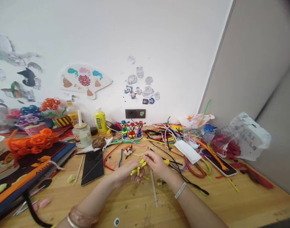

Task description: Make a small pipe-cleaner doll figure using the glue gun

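Over the middle of the wooden table, my left hand (129, 172) is closed on a bent yellow pipe cleaner piece (135, 171) with several short prongs. My right hand (156, 161) pinches the upper end of the same piece, its fingertips close to the left thumb. Parts of the piece are hidden by the fingers. Just beyond my hands lies a small pale figure head (128, 151) with orange and dark bits. A blue pipe cleaner (121, 158) and a curved red one (105, 160) lie left of it.
Three colourful figurines (132, 130) stand near the wall. A black phone or tablet (92, 167) lies left, by a candle jar (82, 135) and a yellow bottle (100, 121). Tangled pipe cleaners, a white paper (187, 151) and a plastic bag (248, 136) crowd the right.
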### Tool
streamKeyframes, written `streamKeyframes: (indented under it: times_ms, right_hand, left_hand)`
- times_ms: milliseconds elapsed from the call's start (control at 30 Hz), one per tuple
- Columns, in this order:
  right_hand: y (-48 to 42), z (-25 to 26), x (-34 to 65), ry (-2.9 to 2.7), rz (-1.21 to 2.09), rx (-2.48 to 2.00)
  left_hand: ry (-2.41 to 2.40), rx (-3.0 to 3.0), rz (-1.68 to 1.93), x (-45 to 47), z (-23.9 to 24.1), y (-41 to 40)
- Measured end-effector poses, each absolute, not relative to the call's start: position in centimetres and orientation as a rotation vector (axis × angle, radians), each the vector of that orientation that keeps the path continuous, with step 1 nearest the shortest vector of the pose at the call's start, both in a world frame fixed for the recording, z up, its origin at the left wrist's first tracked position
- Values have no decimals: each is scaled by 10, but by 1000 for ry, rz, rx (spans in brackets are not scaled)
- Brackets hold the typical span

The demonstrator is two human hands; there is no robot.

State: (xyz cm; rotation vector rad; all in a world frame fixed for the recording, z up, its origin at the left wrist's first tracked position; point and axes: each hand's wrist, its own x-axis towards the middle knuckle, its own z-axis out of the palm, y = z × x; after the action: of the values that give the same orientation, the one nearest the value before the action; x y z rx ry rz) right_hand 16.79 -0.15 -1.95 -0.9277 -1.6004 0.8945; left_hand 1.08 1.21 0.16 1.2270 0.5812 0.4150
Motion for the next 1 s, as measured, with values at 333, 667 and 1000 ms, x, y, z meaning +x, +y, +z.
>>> streamKeyframes:
  times_ms: [333, 667, 1000]
  right_hand:
    - [-12, -14, 160, -1845, 282, -1079]
    - [-5, -11, 170, -1666, 524, -1078]
    - [6, -19, 174, -1541, 854, -1060]
  left_hand:
    - [754, 1393, 542, 20, -5, 12]
    - [699, 1617, 573, 14, -6, 20]
    - [737, 1721, 515, 13, -8, 18]
